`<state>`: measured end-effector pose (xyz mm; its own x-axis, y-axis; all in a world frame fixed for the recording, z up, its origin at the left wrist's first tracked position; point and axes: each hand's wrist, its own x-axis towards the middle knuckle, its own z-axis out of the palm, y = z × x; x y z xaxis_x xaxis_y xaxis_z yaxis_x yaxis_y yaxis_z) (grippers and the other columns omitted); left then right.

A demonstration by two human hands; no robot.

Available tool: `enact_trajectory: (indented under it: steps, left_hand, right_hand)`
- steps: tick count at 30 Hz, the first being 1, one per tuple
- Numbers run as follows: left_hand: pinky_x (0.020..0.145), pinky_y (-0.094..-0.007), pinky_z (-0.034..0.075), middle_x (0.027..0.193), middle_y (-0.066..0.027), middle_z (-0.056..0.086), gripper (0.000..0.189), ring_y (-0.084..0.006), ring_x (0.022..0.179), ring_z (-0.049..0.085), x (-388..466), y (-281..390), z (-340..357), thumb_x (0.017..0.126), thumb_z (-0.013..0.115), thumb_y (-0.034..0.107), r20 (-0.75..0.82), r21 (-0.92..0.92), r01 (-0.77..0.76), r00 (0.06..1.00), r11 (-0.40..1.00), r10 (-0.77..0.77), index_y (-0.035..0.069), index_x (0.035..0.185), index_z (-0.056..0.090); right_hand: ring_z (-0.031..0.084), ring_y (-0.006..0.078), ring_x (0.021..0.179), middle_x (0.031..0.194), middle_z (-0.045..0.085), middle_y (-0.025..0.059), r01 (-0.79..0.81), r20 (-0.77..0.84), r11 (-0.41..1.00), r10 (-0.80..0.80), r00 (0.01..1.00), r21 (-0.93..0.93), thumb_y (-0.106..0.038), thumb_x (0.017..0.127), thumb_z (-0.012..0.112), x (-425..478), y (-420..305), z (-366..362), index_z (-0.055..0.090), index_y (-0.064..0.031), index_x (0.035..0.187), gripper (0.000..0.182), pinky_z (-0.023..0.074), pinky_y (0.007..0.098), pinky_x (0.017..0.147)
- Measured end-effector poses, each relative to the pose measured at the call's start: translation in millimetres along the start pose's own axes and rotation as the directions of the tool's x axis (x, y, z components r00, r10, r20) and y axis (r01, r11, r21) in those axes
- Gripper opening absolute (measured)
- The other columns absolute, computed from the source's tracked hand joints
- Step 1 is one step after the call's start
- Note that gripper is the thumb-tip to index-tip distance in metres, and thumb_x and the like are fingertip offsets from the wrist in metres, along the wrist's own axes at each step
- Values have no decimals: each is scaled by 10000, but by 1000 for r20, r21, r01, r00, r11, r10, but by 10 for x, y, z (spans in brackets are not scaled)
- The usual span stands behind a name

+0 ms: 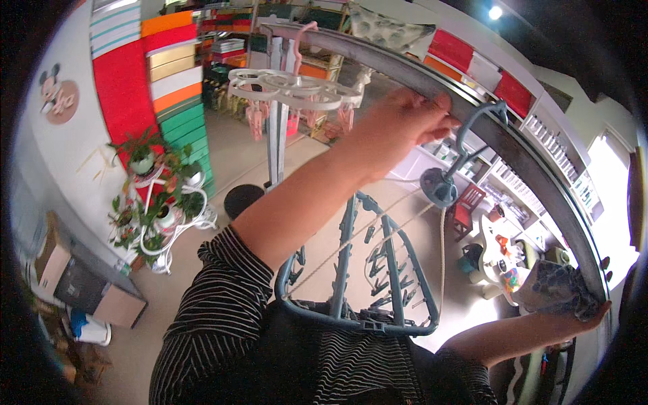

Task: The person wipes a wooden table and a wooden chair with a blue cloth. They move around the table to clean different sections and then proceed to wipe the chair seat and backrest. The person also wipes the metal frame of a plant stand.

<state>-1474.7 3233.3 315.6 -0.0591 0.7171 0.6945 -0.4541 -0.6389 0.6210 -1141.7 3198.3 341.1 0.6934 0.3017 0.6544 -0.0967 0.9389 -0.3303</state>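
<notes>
My left hand [422,119], blurred, is raised beside a metal rail [552,172], its fingers partly curled. Just right of its fingertips, the blue-grey hook [464,132] of a clip hanger hangs over the rail. Cords run down from the hook's round cap [439,187] to a blue-grey plastic frame [382,326] with several clothes pegs [377,288], close to my chest. At the rail's right end, my right hand [592,316] presses a patterned grey cloth [549,288] against the rail, fingertips showing on the far side.
A pale round hanger [288,88] with pink pegs hangs farther left on the rail, by an upright post [277,142]. Potted plants fill a white stand [174,230] at left, above an open cardboard box [91,288]. A white table [488,248] and red chair [464,207] stand right.
</notes>
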Motion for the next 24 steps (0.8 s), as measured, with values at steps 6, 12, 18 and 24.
enact_trajectory:
  steps: [6, 12, 18, 24]
  left_hand:
    - [1034, -370, 502, 1145, -103, 673, 286, -209, 1100, 640, 514, -781, -487, 1005, 563, 255, 126, -60, 89, 989, 994, -80, 31, 1179, 602]
    - [1031, -347, 511, 1118, -121, 674, 301, -198, 1083, 649, 1264, -1514, -827, 1002, 569, 273, 165, -53, 157, 975, 986, -147, 17, 1158, 605]
    - [1014, -349, 512, 1136, -136, 672, 322, -209, 1071, 661, 2084, -2337, -1159, 1000, 574, 297, 129, -28, 248, 962, 968, -242, 23, 1166, 605]
    - [976, -363, 524, 1159, -100, 672, 307, -205, 1069, 653, 2832, -2984, -1796, 997, 577, 261, 133, -111, 228, 968, 967, -213, 34, 1203, 605]
  right_hand:
    - [328, 419, 1417, 1389, 490, 314, 20, -116, 984, -41, 992, -174, -414, 1019, 276, 35, 565, -56, 456, 121, 1370, 665, 176, 575, 1197]
    - [309, 406, 1431, 1393, 486, 314, 338, 45, 862, -348, 936, -378, -447, 1025, 251, 38, 1514, -218, 460, 95, 1376, 679, 156, 572, 1202]
    - [620, 358, 1152, 1251, 617, 260, 762, 287, 439, -741, 607, -476, -387, 1047, 366, 514, 2761, -459, 482, 60, 1328, 540, 551, 473, 920]
    - [619, 360, 1147, 1245, 619, 253, 783, 194, 581, -761, 619, -222, -397, 1039, 367, 471, 3914, -112, 490, 50, 1322, 543, 544, 480, 922]
